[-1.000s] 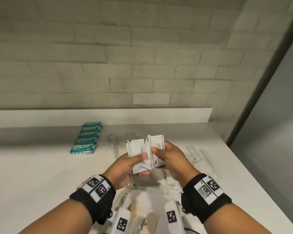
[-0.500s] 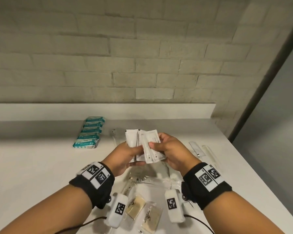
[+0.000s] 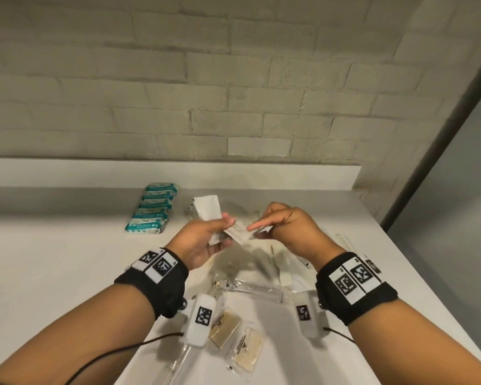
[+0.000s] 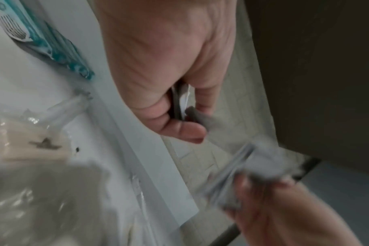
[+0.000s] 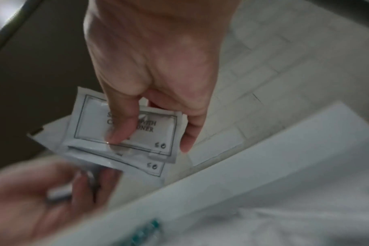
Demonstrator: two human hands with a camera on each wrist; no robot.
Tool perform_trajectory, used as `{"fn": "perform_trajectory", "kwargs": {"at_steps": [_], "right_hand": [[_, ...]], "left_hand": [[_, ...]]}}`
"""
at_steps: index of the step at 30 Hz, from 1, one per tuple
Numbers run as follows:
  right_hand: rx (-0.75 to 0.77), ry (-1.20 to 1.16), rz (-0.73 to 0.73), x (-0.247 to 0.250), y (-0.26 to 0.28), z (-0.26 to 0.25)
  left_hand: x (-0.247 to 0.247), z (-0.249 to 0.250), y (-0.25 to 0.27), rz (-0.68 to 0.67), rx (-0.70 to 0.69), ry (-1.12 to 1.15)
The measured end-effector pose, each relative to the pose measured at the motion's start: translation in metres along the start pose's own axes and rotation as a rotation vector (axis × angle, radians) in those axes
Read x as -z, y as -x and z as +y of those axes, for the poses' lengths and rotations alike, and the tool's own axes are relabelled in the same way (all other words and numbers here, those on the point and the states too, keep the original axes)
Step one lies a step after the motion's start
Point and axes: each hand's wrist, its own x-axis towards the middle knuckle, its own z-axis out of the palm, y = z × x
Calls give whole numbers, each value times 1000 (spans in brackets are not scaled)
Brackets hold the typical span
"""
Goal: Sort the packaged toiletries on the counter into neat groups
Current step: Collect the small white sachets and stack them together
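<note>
My left hand [image 3: 224,232] grips a small stack of plain white sachets [image 3: 207,215] above the counter, thumb on top. My right hand [image 3: 257,230], just to its right, pinches two printed white sachets [image 3: 238,234] between thumb and fingers. In the right wrist view those printed sachets [image 5: 126,131] overlap under the thumb of my right hand [image 5: 151,141]. The left wrist view shows my left hand [image 4: 192,119] closed round the thin edges of its sachets [image 4: 182,99]. A row of teal packets [image 3: 153,209] lies at the back left of the white counter [image 3: 53,259].
Clear plastic packets [image 3: 250,287] lie scattered under my hands. Two beige soap packets [image 3: 224,327] sit near the front. Long narrow packets [image 3: 345,241] lie at the right, close to the counter's right edge. A low white ledge [image 3: 261,176] and a brick wall back the counter.
The fanned sachets held by both hands have split: my right hand has drawn the printed ones off to the right, while my left hand keeps the plain ones.
</note>
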Motion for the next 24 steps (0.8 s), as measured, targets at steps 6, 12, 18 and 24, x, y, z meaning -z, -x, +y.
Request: {"fn": "perform_trajectory", "kwargs": {"at_steps": [6,12,18,24], "right_hand": [[-185,164,12,18,9,20],[-206,33,79,21,8,-4],[-242,-36,91,8,0,-12],[-261,-376,115,-23,-9,-3]], "left_hand": [[10,5,-8,108,-155,13],[10,5,-11,142,-204,12],[4,11,-12,242,-277,148],[-19,-3,5,-21,-84,96]]}}
